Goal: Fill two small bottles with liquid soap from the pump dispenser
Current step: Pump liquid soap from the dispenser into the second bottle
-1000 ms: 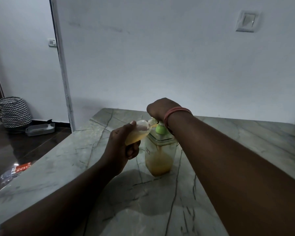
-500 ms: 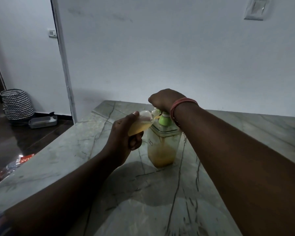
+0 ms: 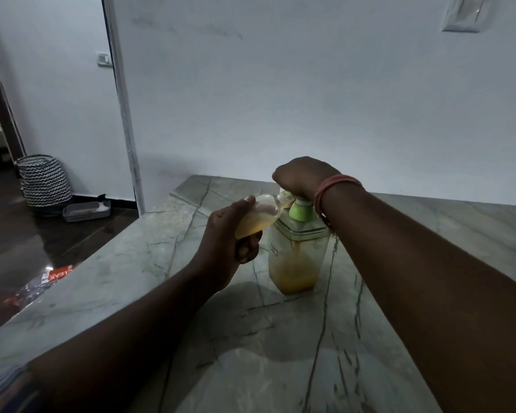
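A clear pump dispenser (image 3: 295, 257) with a green pump collar stands on the marble table (image 3: 251, 353), about a third full of amber soap. My right hand (image 3: 301, 177) lies over the pump head with fingers curled down on it. My left hand (image 3: 227, 234) grips a small clear bottle (image 3: 259, 219), tilted on its side with its mouth at the pump's spout. Amber soap fills the lower part of the bottle. The spout itself is hidden by my right hand. No second small bottle is in view.
The table's far edge meets a white wall. Its left edge drops to a dark floor, where a zigzag-patterned basket (image 3: 44, 181) and a grey tray (image 3: 85, 210) sit by a doorway. An orange-labelled packet (image 3: 54, 275) lies on the floor.
The view has shifted slightly, so hands and dispenser sit a little higher and to the right in the picture. Both hands keep the same hold on pump and bottle.
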`<state>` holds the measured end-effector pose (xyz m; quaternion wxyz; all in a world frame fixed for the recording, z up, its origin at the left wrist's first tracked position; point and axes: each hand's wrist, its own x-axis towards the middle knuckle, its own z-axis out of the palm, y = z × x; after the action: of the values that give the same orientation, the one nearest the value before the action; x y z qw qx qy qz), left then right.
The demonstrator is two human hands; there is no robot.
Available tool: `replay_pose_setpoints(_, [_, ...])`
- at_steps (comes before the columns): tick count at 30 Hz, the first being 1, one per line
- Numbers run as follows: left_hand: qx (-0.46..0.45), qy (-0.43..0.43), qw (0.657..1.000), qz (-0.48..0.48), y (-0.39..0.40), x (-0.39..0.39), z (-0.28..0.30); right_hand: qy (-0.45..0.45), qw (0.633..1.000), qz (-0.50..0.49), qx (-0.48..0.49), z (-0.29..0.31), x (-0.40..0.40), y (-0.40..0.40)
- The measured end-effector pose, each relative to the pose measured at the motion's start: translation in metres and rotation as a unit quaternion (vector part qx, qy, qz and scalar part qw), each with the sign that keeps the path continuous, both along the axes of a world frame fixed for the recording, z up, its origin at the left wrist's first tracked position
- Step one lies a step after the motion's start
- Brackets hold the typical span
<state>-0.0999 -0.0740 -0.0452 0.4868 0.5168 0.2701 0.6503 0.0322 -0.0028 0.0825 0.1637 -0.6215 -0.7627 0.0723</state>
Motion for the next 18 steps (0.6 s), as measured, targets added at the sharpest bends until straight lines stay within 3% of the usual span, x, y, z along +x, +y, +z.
replay_pose_setpoints(18, [0.003, 0.013, 1.000, 0.001, -0.001, 0.001, 0.000, -0.016, 1.000, -0.008, 0.014, -0.003, 0.002, 0.006])
